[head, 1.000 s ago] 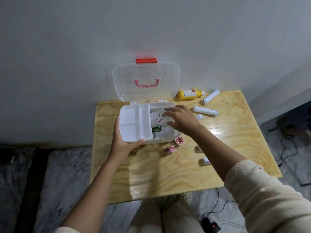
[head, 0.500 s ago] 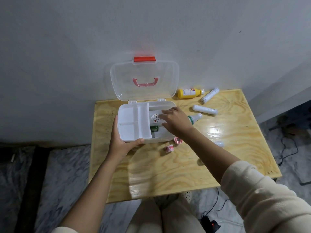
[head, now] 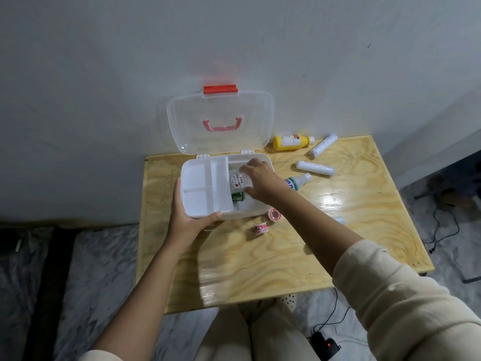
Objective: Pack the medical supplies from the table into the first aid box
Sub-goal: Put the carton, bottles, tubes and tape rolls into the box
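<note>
The white first aid box [head: 197,214] stands open on the wooden table [head: 260,261], its clear lid [head: 221,110] leaning on the wall. My left hand [head: 186,217] grips the box's front left corner. My right hand [head: 260,179] reaches into the right compartment, fingers curled around a white roll with a printed label [head: 238,184]. A green item [head: 238,197] lies below it in the box. A divided white tray [head: 205,188] fills the box's left side.
On the table lie a yellow bottle [head: 290,142], two white wrapped rolls [head: 323,145] [head: 315,168], a white bottle with green print [head: 299,181], two small tape rolls [head: 273,213] [head: 261,229] and a small white item [head: 339,220]. Cables and a power strip [head: 326,345] lie on the floor.
My right hand has slid a little further left and back inside the box with the white roll. The white and green bottle on the table has come into view.
</note>
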`<state>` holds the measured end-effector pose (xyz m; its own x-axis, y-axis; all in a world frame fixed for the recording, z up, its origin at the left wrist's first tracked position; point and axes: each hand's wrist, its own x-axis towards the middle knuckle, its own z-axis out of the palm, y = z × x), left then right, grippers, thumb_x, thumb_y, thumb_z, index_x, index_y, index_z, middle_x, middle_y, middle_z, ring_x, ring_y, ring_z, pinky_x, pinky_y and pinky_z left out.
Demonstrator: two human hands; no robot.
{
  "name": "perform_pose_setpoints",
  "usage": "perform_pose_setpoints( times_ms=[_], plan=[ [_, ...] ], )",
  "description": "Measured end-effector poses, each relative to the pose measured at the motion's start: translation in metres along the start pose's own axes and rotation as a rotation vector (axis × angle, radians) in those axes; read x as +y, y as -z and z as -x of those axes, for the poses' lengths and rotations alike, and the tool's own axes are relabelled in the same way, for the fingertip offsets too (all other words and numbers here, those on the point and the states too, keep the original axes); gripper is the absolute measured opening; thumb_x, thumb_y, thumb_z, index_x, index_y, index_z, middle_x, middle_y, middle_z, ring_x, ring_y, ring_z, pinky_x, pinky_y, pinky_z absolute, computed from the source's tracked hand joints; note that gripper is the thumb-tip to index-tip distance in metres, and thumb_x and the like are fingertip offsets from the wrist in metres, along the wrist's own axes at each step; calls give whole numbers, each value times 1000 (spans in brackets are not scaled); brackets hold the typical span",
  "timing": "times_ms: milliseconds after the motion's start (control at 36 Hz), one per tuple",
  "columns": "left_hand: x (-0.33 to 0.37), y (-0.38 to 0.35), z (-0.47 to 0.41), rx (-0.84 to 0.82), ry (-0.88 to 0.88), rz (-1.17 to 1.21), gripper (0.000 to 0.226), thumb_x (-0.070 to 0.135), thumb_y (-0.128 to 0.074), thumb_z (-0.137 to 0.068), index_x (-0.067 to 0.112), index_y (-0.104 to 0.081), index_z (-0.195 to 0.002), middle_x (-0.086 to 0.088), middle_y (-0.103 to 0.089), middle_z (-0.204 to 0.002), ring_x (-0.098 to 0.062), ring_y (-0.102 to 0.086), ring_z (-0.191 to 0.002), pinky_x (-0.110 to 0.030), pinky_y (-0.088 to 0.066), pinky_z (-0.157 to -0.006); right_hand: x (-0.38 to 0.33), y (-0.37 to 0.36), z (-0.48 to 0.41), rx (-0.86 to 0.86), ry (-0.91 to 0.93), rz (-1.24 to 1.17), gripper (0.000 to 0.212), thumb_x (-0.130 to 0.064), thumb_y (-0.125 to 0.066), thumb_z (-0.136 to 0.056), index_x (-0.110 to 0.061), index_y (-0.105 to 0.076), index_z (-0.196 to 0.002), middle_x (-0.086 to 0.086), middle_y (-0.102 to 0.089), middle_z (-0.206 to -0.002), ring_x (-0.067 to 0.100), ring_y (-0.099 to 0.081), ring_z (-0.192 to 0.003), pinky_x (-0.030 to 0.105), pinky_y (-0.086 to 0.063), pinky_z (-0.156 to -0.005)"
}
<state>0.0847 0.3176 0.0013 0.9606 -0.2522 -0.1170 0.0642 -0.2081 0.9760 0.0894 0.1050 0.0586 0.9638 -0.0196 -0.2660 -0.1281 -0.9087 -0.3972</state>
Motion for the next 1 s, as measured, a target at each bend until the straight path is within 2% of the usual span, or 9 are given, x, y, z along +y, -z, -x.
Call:
perform_pose_setpoints(
  times_ms=[83,222,361,611,667,750,778,917,1000],
  plan=[
    [-1,1,-1,-8,-8,4,119,44,-88,-47,41,-21,-146,22,-39,-143,21,-37,-126,0,-37,-95,2,1,0,9,-42,-8,57,-16,-65,-82,-11,-43,-134,13,-42,-136,29,-37,-127,40,-40,-104],
    [-4,1,-2,-7,-18,0,124,45,-89,-48,33,-22,-151,12,-39,-149,-3,-39,-137,-10,-38,-101,3,2,2,24,-63,-49,62,-16,-71,-78,-10,-44,-133,13,-44,-136,28,-41,-124,38,-42,-102],
    [-2,1,-1,-6,-22,6,121,44,-89,-48,39,-22,-149,20,-41,-144,6,-40,-133,-7,-39,-100,-1,2,2,39,-81,-152,64,-8,-74,-73,-9,-47,-131,10,-45,-134,26,-55,-108,34,-51,-93],
    [-1,2,0,-13,4,-3,121,44,-88,-49,41,-20,-148,28,-37,-142,19,-35,-128,-1,-38,-93,-14,-10,-1,98,-90,-327,62,-2,-71,-75,-8,-47,-132,9,-51,-138,23,-52,-121,35,-44,-103],
    [0,2,0,-18,5,-13,118,45,-89,-49,43,-22,-146,27,-37,-144,14,-36,-132,-8,-38,-101,-15,-13,1,130,-161,-415,63,-4,-71,-76,-9,-46,-133,8,-51,-138,22,-54,-119,35,-45,-101],
    [-1,4,-1,-30,-1,-18,120,42,-92,-52,33,-25,-151,13,-40,-152,-6,-38,-141,-38,-39,-115,-15,-15,2,131,-241,-435,56,-10,-72,-77,-8,-51,-129,11,-57,-131,25,-58,-113,35,-46,-98],
    [0,4,-1,-36,-3,-19,122,41,-92,-52,32,-24,-152,11,-39,-152,-8,-38,-141,-41,-38,-116,-15,-15,2,115,-270,-436,54,-12,-71,-78,-9,-52,-128,12,-60,-127,26,-59,-111,36,-47,-96],
    [2,4,2,-43,17,-9,125,45,-90,-49,37,-20,-152,18,-36,-152,1,-35,-140,-24,-37,-111,-16,-20,-1,38,-381,-537,59,-16,-70,-80,-16,-46,-133,15,-65,-114,30,-64,-98,43,-52,-91],
    [2,5,1,-39,29,-8,126,45,-90,-50,35,-19,-154,17,-35,-153,0,-35,-141,-24,-36,-111,-15,-20,-3,35,-399,-559,54,-16,-69,-81,-16,-48,-131,14,-68,-107,27,-68,-88,34,-55,-81]
  ],
)
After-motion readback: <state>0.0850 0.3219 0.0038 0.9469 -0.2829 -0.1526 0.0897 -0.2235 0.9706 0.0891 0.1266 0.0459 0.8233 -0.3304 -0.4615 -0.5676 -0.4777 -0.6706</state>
